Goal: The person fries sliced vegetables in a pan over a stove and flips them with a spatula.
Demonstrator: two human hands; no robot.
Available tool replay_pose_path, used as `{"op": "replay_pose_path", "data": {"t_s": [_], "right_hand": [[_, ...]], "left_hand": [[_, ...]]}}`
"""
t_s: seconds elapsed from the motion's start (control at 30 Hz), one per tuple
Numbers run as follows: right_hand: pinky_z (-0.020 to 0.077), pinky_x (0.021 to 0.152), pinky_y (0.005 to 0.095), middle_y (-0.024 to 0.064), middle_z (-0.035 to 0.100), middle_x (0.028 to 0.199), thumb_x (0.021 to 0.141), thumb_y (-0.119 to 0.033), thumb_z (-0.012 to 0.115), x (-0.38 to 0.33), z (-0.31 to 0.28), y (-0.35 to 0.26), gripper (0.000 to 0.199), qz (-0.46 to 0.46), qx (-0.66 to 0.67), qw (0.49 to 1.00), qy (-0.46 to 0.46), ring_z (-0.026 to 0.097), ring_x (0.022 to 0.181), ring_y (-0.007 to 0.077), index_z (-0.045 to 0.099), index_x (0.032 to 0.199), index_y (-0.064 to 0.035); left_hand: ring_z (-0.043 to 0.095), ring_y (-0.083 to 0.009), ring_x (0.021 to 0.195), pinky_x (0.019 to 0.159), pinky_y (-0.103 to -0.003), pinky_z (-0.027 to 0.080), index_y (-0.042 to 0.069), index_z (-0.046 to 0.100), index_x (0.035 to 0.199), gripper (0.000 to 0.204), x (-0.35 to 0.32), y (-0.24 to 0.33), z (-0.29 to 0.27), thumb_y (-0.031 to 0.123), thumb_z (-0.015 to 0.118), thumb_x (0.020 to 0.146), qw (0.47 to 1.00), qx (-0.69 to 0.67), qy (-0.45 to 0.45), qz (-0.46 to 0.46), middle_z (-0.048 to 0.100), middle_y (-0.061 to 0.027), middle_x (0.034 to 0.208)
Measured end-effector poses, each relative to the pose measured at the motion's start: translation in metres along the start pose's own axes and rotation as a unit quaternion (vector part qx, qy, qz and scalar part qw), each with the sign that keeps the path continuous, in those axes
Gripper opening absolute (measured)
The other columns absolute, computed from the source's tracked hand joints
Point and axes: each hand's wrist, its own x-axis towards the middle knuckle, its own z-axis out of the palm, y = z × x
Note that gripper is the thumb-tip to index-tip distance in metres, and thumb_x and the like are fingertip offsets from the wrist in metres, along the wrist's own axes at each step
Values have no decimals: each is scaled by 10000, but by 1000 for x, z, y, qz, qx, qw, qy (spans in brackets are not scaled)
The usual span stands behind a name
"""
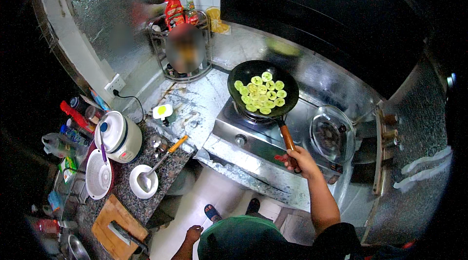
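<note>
My right hand (301,161) is wrapped round the brown wooden handle (287,135) of a black wok (237,72). The wok sits over the left burner of a steel gas stove (224,124). Several round, pale green cucumber slices (262,95) are spread over its bottom, mostly side by side. Low beside my body hangs my left hand (194,233), its fingers curled in with nothing visible in them. Away from both hands, a ladle (168,152) with an orange handle rests in a white bowl (144,182) on the granite counter.
A glass lid (333,133) lies on the stove's right side. Along the left counter stand a white rice cooker (124,135), a white colander (97,174) and a cutting board (109,211) with a knife (119,233). A corner rack (155,38) holds bottles behind the stove.
</note>
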Motion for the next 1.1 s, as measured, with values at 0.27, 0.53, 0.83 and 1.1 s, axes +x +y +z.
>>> {"op": "replay_pose_path", "data": {"t_s": [0.27,0.53,0.83,1.1], "right_hand": [[435,735,309,106,549,940,776,-90,604,-21,31,-5,283,-450,-349,742,354,528,800,198,528,1026,18],[387,868,402,154,520,1051,691,-84,640,87,255,54,301,-491,-478,725,-65,491,988,328,554,974,-28],[401,790,389,84,485,1100,760,-101,484,237,368,123,297,-531,-691,484,-80,463,1019,247,540,1050,-68],[393,774,391,58,563,889,783,-135,474,251,375,127,191,-476,-749,440,-138,518,919,226,549,957,-110]], "left_hand": [[580,-284,948,853,-359,446,86,604,1021,436,4,-14,-11,455,512,806,991,47,97,79,608,-151,1015],[607,-269,882,807,-367,472,80,592,1047,452,-53,-72,19,454,528,800,994,-38,98,-3,625,-149,951],[595,-251,906,758,-377,500,100,589,1058,340,-132,-143,63,340,491,838,993,44,103,42,582,-111,1069],[605,-279,854,783,-380,482,116,607,1028,327,-84,-183,83,356,493,839,995,-30,90,16,588,-103,1066]]}}
